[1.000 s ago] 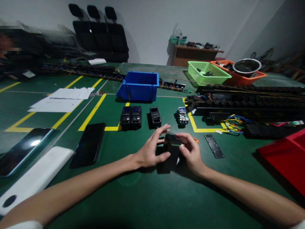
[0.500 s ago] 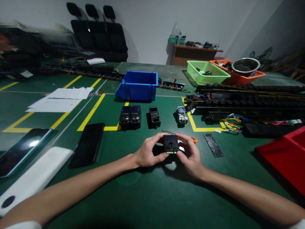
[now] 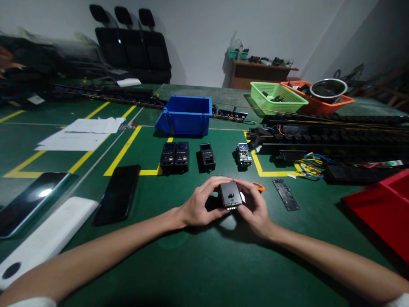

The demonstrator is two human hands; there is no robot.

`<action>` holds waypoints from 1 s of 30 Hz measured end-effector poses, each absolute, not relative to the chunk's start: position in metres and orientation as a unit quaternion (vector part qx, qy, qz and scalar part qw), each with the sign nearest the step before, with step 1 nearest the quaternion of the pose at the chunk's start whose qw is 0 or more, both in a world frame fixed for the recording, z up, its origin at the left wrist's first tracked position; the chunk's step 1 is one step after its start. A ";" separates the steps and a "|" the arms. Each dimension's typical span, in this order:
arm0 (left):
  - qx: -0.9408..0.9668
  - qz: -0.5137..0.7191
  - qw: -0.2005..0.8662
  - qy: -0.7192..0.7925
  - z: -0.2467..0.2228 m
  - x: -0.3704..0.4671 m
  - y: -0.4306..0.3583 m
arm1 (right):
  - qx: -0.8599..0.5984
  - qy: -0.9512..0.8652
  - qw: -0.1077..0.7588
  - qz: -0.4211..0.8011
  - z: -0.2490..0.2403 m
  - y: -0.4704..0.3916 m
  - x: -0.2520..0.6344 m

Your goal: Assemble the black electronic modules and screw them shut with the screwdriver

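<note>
Between my two hands is a small black plastic module housing (image 3: 230, 194), with a row of light-coloured contacts along its near edge. My left hand (image 3: 200, 204) grips its left side, thumb low and fingers over the far edge. My right hand (image 3: 255, 209) closes on the right side in the same way. Beyond them stand two joined black modules with small screens (image 3: 174, 157), a single black housing (image 3: 207, 157) and a bare circuit board with a screen (image 3: 244, 154). An orange-handled tool (image 3: 258, 186) lies partly hidden behind my right hand. A flat black cover plate (image 3: 285, 195) lies to its right.
A blue bin (image 3: 187, 115) stands at the back centre, with a red bin (image 3: 380, 209) at the right. Long black rails (image 3: 319, 136) with loose wires (image 3: 313, 164) fill the right back. Phones (image 3: 118, 194) and a white device (image 3: 47, 238) lie left. Another person's hand (image 3: 6, 57) shows far left.
The black module has tilted in my hands, so its top face shows more and catches light. Both hands stay in nearly the same place and keep hold of it.
</note>
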State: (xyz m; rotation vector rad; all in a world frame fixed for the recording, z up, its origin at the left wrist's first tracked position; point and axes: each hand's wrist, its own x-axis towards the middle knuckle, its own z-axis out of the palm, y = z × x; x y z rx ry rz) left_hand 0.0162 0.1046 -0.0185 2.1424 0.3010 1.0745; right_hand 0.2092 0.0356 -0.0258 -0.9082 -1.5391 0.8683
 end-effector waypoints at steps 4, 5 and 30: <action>0.832 0.419 0.347 0.112 -0.019 0.016 0.105 | -0.383 -0.649 0.549 0.361 -0.029 0.036 0.210; 0.833 0.419 0.344 0.111 -0.019 0.016 0.105 | -0.384 -0.649 0.549 0.360 -0.029 0.036 0.210; 0.830 0.445 0.335 0.029 -0.024 0.016 0.106 | -0.363 -0.720 0.519 0.284 -0.024 0.035 0.210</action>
